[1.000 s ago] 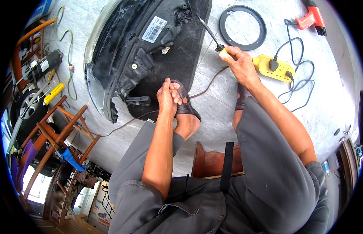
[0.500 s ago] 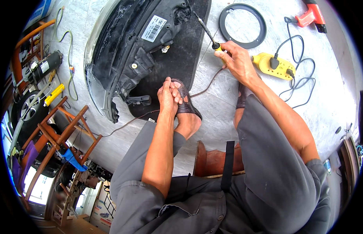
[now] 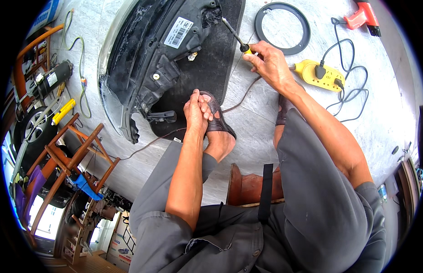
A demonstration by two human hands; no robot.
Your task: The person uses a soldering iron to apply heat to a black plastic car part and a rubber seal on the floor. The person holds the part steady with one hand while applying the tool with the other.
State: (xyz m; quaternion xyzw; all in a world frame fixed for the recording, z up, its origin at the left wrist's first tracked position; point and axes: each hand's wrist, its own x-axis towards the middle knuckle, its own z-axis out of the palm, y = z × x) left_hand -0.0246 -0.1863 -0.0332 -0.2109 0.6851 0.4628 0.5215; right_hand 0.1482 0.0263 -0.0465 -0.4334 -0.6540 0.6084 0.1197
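Headlamp (image 3: 157,59) lies back-up, upper left, on the black mat (image 3: 207,68). Your left hand (image 3: 196,109) rests fingers together on your sandal (image 3: 219,119), holding nothing. Your right hand (image 3: 270,63) pinches the screwdriver (image 3: 235,35), tip at the housing's top corner. Looks early: housing still closed.

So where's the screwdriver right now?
In the head view, upper middle: the right hand holds the screwdriver, its tip at the black headlamp housing, left of the black ring.
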